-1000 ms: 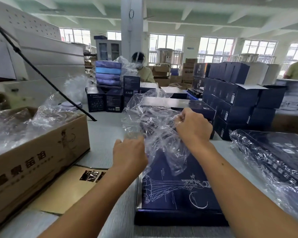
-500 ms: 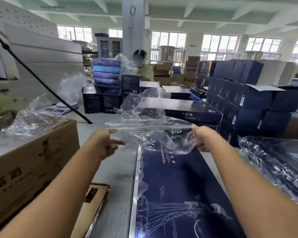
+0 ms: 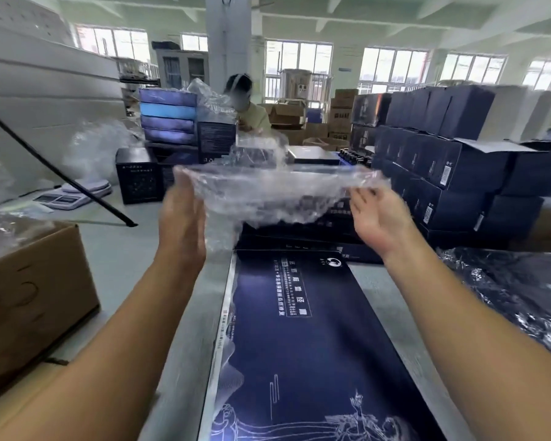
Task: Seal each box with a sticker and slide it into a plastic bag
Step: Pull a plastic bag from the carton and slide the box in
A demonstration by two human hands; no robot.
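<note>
Navy box (image 3: 299, 329) lies lengthwise on the counter (image 3: 124, 246) at 6 o'clock. Beyond its far end I see the left hand (image 3: 182, 214) at 11 and the right hand (image 3: 379, 218) at 1, straight fingers (image 3: 181, 187) stretching the clear plastic bag (image 3: 268, 192) wide between them, raised above the box.

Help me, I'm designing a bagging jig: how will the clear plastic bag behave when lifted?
Likely floppy: the plastic bag sags and crumples between the left hand and right hand. Probably very light, since open hands alone carry it. Its glossy film may slip or cling against the box.
</note>
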